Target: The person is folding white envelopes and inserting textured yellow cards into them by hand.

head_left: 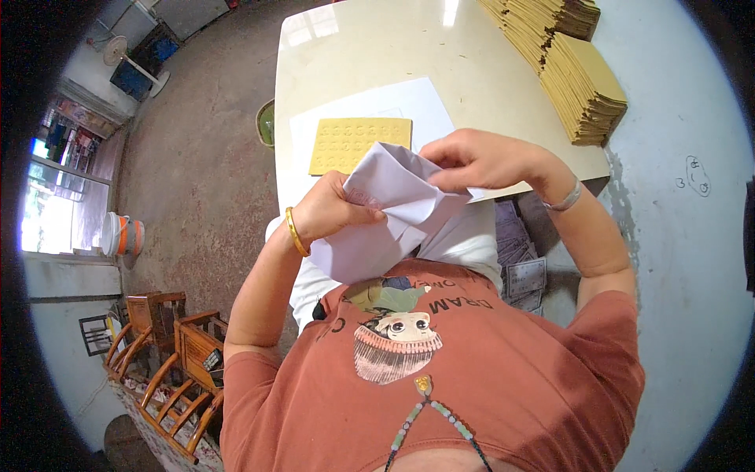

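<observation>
Beaded necklace hangs this side of the white bag my left grip pinches, my right grip, closure unclear, at its mouth, where uneven tugging risks tearing.

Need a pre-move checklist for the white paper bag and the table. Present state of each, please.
1. Left hand has hold of white paper bag: ok, thumb across the near face.
2. Right hand at the bag's rim: ok. Whether any fingertip is inside: cannot tell.
3. Bag mouth open: ok, it gapes at the top.
4. Bag free of creases: not ok, folds run across it.
5. Yellow card fully in view: not ok. It lies on white paper on the table, one near corner behind the bag.
6. Bag contents: cannot tell, inside hidden.
</observation>
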### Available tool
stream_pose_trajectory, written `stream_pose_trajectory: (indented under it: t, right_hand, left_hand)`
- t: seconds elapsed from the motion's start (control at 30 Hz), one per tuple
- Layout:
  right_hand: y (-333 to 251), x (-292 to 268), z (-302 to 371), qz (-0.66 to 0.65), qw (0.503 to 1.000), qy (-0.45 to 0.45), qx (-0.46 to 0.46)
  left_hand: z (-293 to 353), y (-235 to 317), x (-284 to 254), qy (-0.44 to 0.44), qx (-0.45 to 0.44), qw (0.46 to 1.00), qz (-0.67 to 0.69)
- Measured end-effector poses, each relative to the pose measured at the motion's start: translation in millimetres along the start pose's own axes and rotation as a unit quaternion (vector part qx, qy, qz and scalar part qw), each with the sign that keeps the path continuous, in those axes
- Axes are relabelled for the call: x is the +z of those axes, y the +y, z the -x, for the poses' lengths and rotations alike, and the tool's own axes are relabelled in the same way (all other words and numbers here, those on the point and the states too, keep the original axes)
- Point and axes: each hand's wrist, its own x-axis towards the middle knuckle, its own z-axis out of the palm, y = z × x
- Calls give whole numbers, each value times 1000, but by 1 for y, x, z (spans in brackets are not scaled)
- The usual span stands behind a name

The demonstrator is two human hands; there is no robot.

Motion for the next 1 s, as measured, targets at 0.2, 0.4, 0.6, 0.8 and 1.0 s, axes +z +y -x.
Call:
stream_pose_trajectory:
  t: [0.2,0.4,0.6,0.8,1.0]
  right_hand:
    - [-4,35,-4,110,942,296,-112]
    - [-1,40,-17,64,942,318,-91]
    - [-8,37,-36,51,945,310,-94]
    - [11,27,-42,52,946,306,-91]
    - [29,22,-33,-58,966,242,-74]
  left_hand:
    - [2,-2,0,53,-12,998,34]
    - [8,3,-5,13,52,991,122]
    - [-10,12,-21,88,156,960,215]
    - [-11,9,-28,141,135,943,269]
    - [-12,18,-30,132,89,962,221]
